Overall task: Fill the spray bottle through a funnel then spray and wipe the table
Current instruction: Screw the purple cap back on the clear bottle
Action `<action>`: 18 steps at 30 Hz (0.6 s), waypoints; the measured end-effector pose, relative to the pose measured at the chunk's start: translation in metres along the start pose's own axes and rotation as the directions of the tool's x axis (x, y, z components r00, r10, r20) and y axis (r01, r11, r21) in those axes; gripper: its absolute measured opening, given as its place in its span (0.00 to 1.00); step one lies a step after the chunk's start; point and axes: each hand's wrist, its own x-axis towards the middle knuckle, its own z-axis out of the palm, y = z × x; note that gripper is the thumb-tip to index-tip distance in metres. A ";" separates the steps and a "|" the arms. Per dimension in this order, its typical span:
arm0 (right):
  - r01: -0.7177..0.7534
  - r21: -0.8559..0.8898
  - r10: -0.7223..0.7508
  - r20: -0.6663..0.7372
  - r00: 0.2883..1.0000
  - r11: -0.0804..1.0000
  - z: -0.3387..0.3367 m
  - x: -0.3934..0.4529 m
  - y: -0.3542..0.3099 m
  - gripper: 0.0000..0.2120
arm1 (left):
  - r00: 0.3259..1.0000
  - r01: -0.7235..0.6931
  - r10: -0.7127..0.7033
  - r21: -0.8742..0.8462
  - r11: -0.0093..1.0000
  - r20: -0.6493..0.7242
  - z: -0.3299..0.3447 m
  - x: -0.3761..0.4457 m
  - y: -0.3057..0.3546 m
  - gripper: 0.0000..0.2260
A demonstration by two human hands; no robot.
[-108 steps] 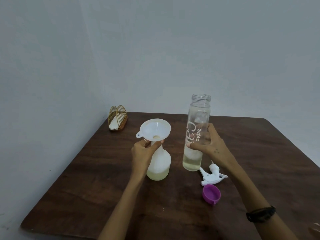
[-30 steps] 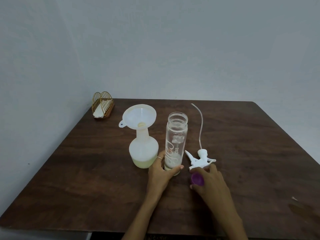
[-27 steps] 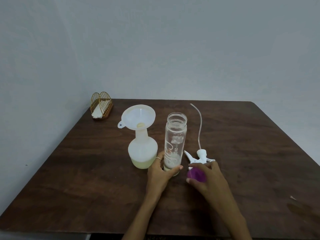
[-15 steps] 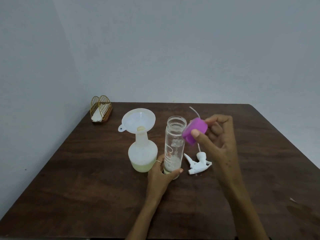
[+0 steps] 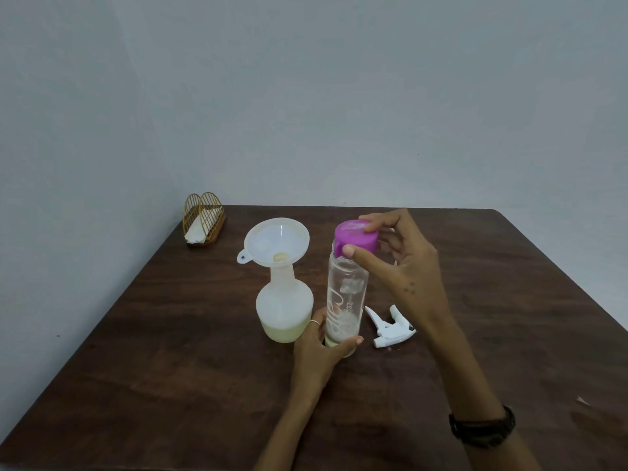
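Note:
A translucent white spray bottle (image 5: 284,307) stands on the brown table (image 5: 170,368) with pale yellowish liquid at its bottom and a white funnel (image 5: 277,241) in its neck. Right beside it stands a tall clear glass bottle (image 5: 347,287), almost empty. My left hand (image 5: 319,348) grips the glass bottle's base. My right hand (image 5: 404,270) holds a purple cap (image 5: 355,239) on the glass bottle's mouth, fingers around its rim. The white spray trigger head (image 5: 390,328) lies on the table to the right of the glass bottle, partly behind my right hand.
A gold wire napkin holder (image 5: 203,223) with a white napkin stands at the table's far left corner, near the wall. A dark band is on my right wrist (image 5: 482,426). The table's left edge runs close to the wall.
My right hand picked the purple cap up from the table and set it on the glass bottle's mouth. My left hand moved from the funnel to the glass bottle's base.

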 end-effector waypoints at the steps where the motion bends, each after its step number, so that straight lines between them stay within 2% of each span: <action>1: 0.000 -0.003 0.000 0.004 1.000 1.000 0.000 0.000 0.002 0.14 | 1.000 -0.001 0.001 0.009 1.000 0.005 0.000 0.000 0.000 0.29; 3: 0.004 -0.033 -0.003 0.034 0.999 0.999 0.000 0.001 0.004 0.13 | 1.000 -0.005 0.005 0.019 1.000 0.007 -0.001 0.001 0.001 0.24; 7: -0.005 -0.154 0.027 0.140 0.990 0.988 0.000 0.003 0.010 0.11 | 1.000 -0.017 0.017 0.006 1.000 -0.012 -0.002 0.002 0.000 0.24; 9: 0.014 -0.220 0.017 0.143 0.990 0.975 0.001 0.001 0.012 0.10 | 1.000 -0.015 0.015 -0.009 1.000 -0.009 -0.002 0.002 0.000 0.23; 13: 0.059 -0.314 -0.069 -0.022 0.997 0.948 0.012 -0.014 0.018 0.11 | 0.999 -0.044 0.045 -0.029 0.999 0.008 -0.002 -0.001 0.003 0.26; 15: 0.080 -0.431 -0.140 -0.110 0.984 0.899 0.021 -0.021 0.021 0.16 | 0.999 -0.053 0.053 -0.029 0.998 -0.006 -0.002 -0.003 0.005 0.29; 18: 0.085 -0.522 -0.201 -0.170 0.965 0.849 0.026 -0.024 0.021 0.20 | 0.998 -0.055 0.054 -0.017 0.998 -0.018 -0.002 -0.004 0.006 0.24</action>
